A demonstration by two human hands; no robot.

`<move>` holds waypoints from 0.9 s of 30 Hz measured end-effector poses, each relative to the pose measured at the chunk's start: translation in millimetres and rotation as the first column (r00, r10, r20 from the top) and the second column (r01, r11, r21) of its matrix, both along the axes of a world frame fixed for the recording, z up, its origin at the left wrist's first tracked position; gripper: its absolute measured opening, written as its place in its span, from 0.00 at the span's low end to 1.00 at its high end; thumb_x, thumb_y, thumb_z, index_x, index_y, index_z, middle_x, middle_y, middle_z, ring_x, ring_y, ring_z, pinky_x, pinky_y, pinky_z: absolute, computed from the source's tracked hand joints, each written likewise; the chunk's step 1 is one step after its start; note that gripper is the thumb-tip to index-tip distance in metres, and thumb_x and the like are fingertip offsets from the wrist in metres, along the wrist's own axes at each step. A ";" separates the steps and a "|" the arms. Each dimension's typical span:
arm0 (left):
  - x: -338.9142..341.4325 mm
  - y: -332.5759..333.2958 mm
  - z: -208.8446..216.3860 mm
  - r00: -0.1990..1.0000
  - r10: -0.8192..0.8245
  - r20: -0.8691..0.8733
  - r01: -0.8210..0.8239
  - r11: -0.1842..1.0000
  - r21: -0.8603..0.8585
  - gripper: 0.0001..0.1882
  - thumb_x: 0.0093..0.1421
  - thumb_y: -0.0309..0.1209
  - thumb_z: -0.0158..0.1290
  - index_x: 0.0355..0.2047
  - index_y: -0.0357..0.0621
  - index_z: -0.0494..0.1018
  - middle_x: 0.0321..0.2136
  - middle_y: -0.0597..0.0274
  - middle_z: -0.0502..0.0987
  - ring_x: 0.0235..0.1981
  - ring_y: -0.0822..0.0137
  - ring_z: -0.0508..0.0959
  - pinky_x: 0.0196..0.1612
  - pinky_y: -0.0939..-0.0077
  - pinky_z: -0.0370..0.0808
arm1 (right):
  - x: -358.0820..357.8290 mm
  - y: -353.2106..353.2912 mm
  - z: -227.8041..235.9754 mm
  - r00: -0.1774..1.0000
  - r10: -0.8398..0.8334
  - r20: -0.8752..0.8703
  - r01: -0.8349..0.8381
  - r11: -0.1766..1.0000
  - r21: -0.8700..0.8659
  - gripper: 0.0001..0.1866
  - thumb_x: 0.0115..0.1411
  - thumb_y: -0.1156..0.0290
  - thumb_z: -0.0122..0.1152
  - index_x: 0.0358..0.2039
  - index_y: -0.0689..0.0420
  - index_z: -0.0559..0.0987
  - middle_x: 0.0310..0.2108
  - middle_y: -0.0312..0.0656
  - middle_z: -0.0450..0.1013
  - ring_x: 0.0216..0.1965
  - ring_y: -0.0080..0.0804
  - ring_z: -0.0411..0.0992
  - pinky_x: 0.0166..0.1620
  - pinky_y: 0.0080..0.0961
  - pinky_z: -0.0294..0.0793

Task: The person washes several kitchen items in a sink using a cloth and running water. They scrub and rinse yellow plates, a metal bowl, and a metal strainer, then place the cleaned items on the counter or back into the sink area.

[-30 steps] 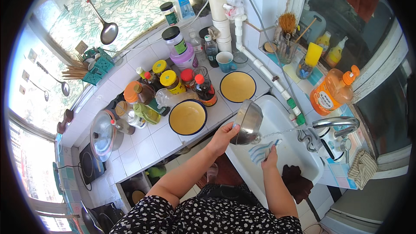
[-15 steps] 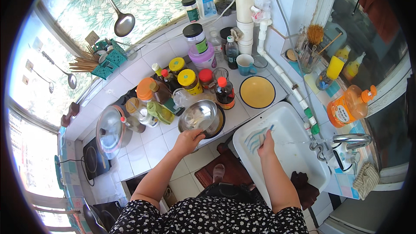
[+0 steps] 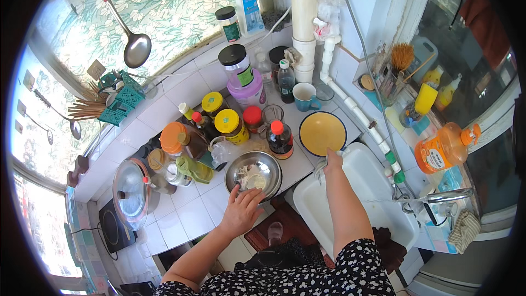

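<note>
Apparently reaching for a yellow dish [image 3: 322, 131] on the bench [image 3: 192, 214] with the right hand [image 3: 332, 161], too obscured to tell if pinching; spreading the left hand [image 3: 241, 211] at a steel bowl [image 3: 269, 168] nearby; likely calling for a steady rim hold.

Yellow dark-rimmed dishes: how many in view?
1 visible: the yellow dish on the tiled counter, in front of the blue mug, with the right hand at its near edge. Another could be hidden beneath the metal bowl.
</note>
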State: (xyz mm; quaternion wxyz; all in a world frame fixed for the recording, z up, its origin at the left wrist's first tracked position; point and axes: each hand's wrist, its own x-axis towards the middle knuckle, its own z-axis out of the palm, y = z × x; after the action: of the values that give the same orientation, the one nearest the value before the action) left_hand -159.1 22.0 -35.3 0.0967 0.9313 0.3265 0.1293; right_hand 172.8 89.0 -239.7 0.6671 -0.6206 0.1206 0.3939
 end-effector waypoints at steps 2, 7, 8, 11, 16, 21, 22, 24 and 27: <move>5.8 -4.3 5.1 0.995 -0.082 0.052 0.083 0.996 -0.026 0.24 0.48 0.29 0.56 0.47 0.47 0.66 0.47 0.63 0.69 0.49 0.63 0.69 0.58 0.58 0.57 | 1.6 0.8 -10.6 0.998 -0.018 0.063 0.019 1.000 -0.017 0.22 0.49 0.75 0.56 0.46 0.65 0.67 0.43 0.44 0.68 0.42 0.35 0.67 0.43 0.28 0.67; 50.8 -18.7 0.0 0.934 0.012 0.357 0.155 0.886 -0.437 0.25 0.52 0.28 0.54 0.51 0.40 0.63 0.49 0.51 0.66 0.46 0.54 0.70 0.53 0.60 0.65 | -13.8 -53.0 14.7 0.999 -0.040 0.001 0.040 0.993 0.109 0.22 0.45 0.83 0.51 0.45 0.66 0.68 0.41 0.44 0.69 0.42 0.34 0.69 0.44 0.27 0.67; 61.3 -16.7 -14.1 0.939 0.117 0.323 0.135 0.738 -0.661 0.33 0.55 0.34 0.54 0.57 0.38 0.53 0.54 0.44 0.60 0.51 0.51 0.67 0.54 0.59 0.63 | -13.2 -71.6 17.0 0.998 -0.010 -0.069 0.019 0.992 0.125 0.22 0.45 0.83 0.51 0.45 0.66 0.67 0.41 0.44 0.69 0.42 0.35 0.69 0.44 0.28 0.67; 106.3 -12.9 -72.3 0.874 0.371 0.315 0.090 0.513 -0.854 0.43 0.55 0.41 0.54 0.62 0.39 0.42 0.57 0.41 0.54 0.57 0.54 0.60 0.56 0.60 0.59 | -18.7 -138.3 33.8 0.973 0.117 -0.198 -0.073 0.973 0.217 0.19 0.49 0.81 0.50 0.45 0.67 0.67 0.42 0.47 0.69 0.43 0.39 0.69 0.46 0.35 0.69; 164.0 -33.8 -93.6 0.804 0.545 0.238 0.397 -0.194 -0.897 0.35 0.58 0.47 0.47 0.59 0.41 0.50 0.58 0.59 0.58 0.57 0.63 0.60 0.59 0.70 0.53 | -27.0 -226.6 95.6 0.922 0.224 -0.316 -0.135 0.951 0.279 0.22 0.49 0.82 0.50 0.47 0.64 0.67 0.43 0.44 0.70 0.42 0.37 0.70 0.45 0.31 0.70; 204.2 -69.9 -98.7 0.707 0.688 0.165 0.459 -0.269 -0.847 0.30 0.60 0.50 0.43 0.58 0.48 0.56 0.55 0.64 0.63 0.54 0.68 0.64 0.56 0.68 0.58 | -2.8 -293.0 129.5 0.906 0.408 -0.109 -0.388 0.907 0.166 0.28 0.62 0.59 0.47 0.57 0.62 0.57 0.56 0.47 0.58 0.57 0.36 0.56 0.58 0.34 0.54; 209.4 -73.1 -93.1 0.740 0.659 0.137 0.385 -0.246 -0.890 0.30 0.61 0.52 0.40 0.58 0.50 0.55 0.56 0.64 0.62 0.55 0.68 0.63 0.56 0.66 0.59 | 4.6 -302.2 130.0 0.900 0.435 0.003 -0.433 0.895 0.109 0.29 0.62 0.57 0.46 0.57 0.62 0.56 0.57 0.48 0.56 0.58 0.37 0.54 0.58 0.33 0.53; 214.0 -76.8 -81.9 0.792 0.605 0.077 0.232 -0.183 -0.955 0.31 0.61 0.56 0.35 0.59 0.54 0.54 0.57 0.64 0.60 0.55 0.67 0.63 0.55 0.61 0.60 | 19.6 -316.7 131.3 0.842 0.494 0.218 -0.502 0.864 -0.020 0.31 0.62 0.55 0.45 0.57 0.64 0.56 0.58 0.51 0.54 0.59 0.40 0.52 0.59 0.33 0.51; 219.4 -83.1 -87.2 0.906 0.414 0.089 0.231 -0.307 -0.923 0.40 0.57 0.64 0.32 0.61 0.54 0.42 0.58 0.61 0.54 0.59 0.62 0.57 0.53 0.54 0.61 | 38.7 -328.5 135.7 0.647 0.584 0.490 -0.545 0.804 -0.239 0.34 0.62 0.50 0.42 0.57 0.66 0.55 0.59 0.55 0.49 0.61 0.44 0.48 0.60 0.32 0.48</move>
State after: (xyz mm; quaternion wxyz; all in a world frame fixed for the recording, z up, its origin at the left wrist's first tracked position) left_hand 60.3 -61.1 -122.5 0.8572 0.3847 0.3422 0.0040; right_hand 211.5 -239.5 -104.1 0.4949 -0.7347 -0.2582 0.3856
